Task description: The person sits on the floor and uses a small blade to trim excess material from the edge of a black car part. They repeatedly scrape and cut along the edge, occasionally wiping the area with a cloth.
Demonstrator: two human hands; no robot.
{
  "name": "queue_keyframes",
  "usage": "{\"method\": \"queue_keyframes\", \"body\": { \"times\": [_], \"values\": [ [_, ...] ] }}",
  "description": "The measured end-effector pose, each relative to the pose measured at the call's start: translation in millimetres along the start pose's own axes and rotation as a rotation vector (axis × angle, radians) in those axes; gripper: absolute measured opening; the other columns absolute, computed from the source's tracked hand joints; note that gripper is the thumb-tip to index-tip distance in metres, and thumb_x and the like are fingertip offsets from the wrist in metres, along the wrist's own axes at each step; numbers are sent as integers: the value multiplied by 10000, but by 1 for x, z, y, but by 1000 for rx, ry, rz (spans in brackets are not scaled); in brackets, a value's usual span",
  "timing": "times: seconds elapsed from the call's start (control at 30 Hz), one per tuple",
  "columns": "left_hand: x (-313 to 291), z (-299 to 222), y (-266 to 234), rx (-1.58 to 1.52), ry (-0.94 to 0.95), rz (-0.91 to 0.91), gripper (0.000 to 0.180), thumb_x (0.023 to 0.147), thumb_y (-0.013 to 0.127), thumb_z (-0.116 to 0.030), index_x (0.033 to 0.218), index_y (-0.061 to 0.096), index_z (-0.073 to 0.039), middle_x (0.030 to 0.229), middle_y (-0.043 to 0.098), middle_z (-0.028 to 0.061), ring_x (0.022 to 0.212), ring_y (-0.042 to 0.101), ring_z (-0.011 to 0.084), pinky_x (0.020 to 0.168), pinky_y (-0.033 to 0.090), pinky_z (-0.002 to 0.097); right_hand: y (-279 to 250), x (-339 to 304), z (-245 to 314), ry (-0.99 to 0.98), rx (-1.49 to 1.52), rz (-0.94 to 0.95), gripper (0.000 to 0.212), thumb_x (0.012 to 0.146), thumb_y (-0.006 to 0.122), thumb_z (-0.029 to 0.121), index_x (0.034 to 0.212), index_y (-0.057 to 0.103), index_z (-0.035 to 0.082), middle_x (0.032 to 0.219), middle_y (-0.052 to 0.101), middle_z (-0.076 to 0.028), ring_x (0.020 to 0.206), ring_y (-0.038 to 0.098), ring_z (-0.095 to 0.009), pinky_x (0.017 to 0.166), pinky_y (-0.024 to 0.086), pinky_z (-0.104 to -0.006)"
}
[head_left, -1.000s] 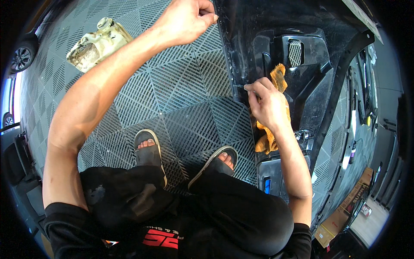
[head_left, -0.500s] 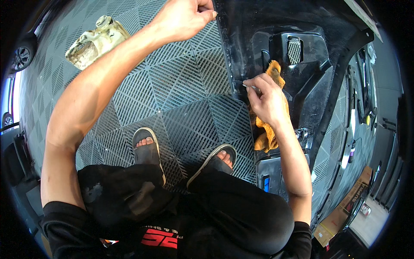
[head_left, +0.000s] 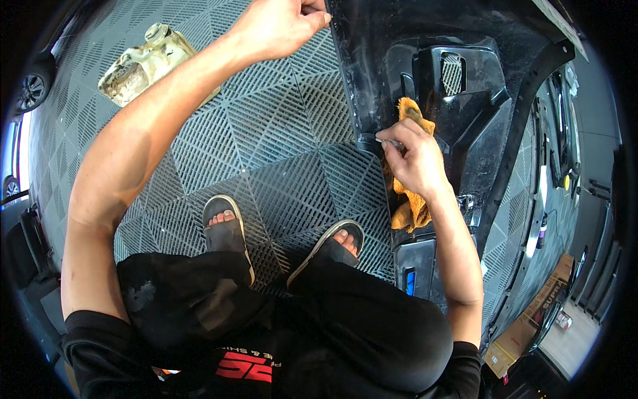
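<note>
A large black car bumper panel (head_left: 492, 100) stands on the grey grid floor in front of me. My right hand (head_left: 411, 159) is closed on an orange cloth (head_left: 407, 199) and also pinches a thin silvery tool against the panel's left edge. The cloth hangs down below my wrist. My left hand (head_left: 279, 23) grips the panel's upper left edge at the top of the view, fingers curled around it.
A dirty translucent plastic jug (head_left: 143, 63) lies on the grid floor tiles (head_left: 266, 146) at upper left. My sandalled feet (head_left: 229, 226) rest below the panel. Cardboard boxes (head_left: 525, 332) sit lower right; a car wheel (head_left: 30, 93) shows at far left.
My right hand has slid upward and slightly left along the panel's edge with the cloth. My left hand has stayed on the top edge.
</note>
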State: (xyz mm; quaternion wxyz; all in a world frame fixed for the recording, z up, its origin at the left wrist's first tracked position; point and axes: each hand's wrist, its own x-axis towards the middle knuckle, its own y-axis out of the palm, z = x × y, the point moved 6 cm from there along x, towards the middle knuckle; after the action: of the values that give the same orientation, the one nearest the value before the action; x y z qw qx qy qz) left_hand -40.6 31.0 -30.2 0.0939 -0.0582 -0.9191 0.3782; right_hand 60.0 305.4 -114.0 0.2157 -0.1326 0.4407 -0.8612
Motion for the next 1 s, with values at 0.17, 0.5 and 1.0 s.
{"method": "queue_keyframes", "body": {
  "times": [0.17,0.5,1.0],
  "values": [
    [7,14,6,37,-66,28,261,964,713,-222,1010,784,25,889,784,209,839,776,280,795,586,432,8,-4,-6,-42,5,-34,146,928,702,51,1047,785,74,1005,714,-125,932,744,-345,829,597,-432],
    [5,7,4,19,-96,3,262,965,713,-219,1005,784,29,866,776,202,829,765,264,785,580,428,11,-5,-9,-48,18,-95,139,920,719,52,1037,788,82,983,718,-110,887,750,-333,801,607,-423],
    [4,8,4,25,-105,12,253,968,719,-212,1005,782,30,869,779,191,828,763,254,789,579,424,13,-10,-7,-87,-16,-92,152,912,718,36,1042,785,74,980,710,-116,861,745,-331,777,605,-418]
  ]
}}
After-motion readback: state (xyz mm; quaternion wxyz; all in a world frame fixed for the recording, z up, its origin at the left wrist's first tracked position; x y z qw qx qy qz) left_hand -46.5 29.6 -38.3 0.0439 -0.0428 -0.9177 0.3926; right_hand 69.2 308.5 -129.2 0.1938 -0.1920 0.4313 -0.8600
